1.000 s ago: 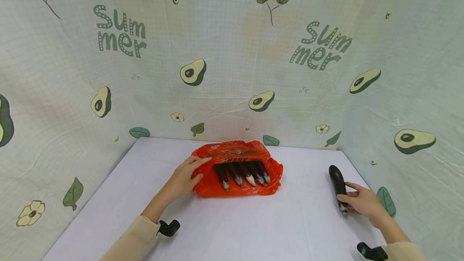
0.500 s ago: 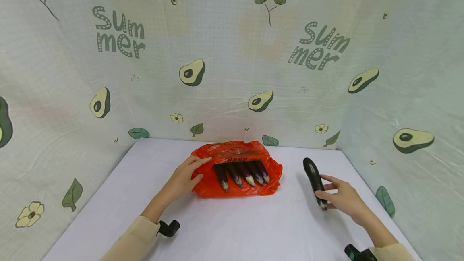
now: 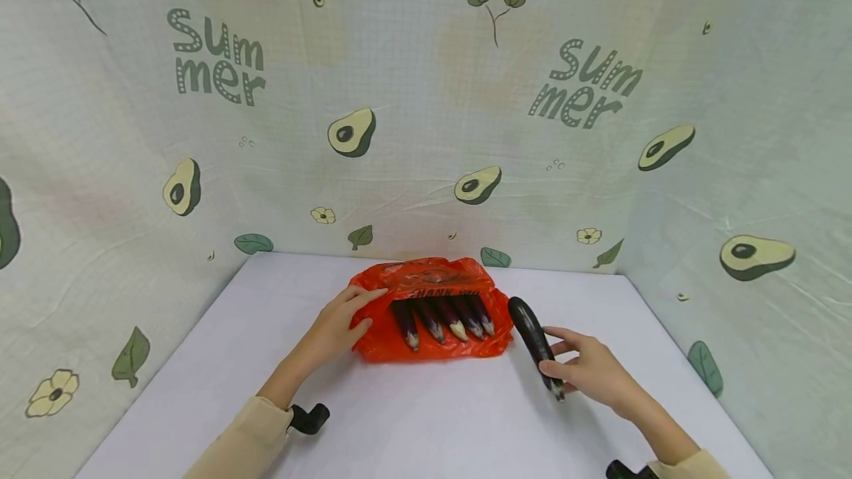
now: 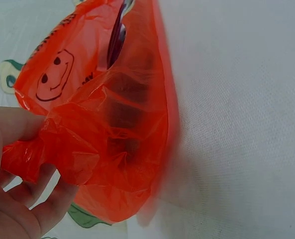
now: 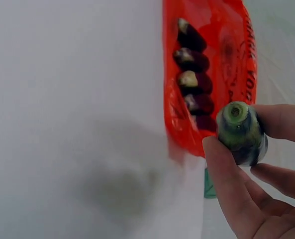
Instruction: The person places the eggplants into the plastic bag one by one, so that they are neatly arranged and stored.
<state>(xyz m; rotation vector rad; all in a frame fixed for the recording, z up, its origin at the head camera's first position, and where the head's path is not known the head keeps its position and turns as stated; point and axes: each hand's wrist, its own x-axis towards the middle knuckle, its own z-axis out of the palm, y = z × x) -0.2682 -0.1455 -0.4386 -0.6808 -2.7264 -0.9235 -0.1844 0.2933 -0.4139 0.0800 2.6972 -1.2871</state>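
Observation:
A red plastic bag (image 3: 382,342) lies on its side at the middle back of the table, its mouth towards me. Several dark purple eggplants (image 3: 430,319) lie side by side in it, stem ends outward. At the bag's left edge my left hand (image 3: 336,325) pinches the crumpled film (image 4: 72,144) between thumb and fingers. My right hand (image 3: 595,372) grips one long, glossy eggplant (image 3: 529,325) near its stem end, just right of the bag. It is held tilted above the table, and its pale green stem end (image 5: 239,122) faces the right wrist camera.
A white cloth-covered table (image 3: 439,420) extends in front of the bag. Hanging cloth (image 3: 413,235) printed with avocados, leaves and lettering closes off the back and both sides. Black wrist camera mounts (image 3: 309,418) sit at both sleeves.
My right hand has carried the eggplant leftward from the table's right side to beside the bag. My left hand has stayed at the bag's left edge.

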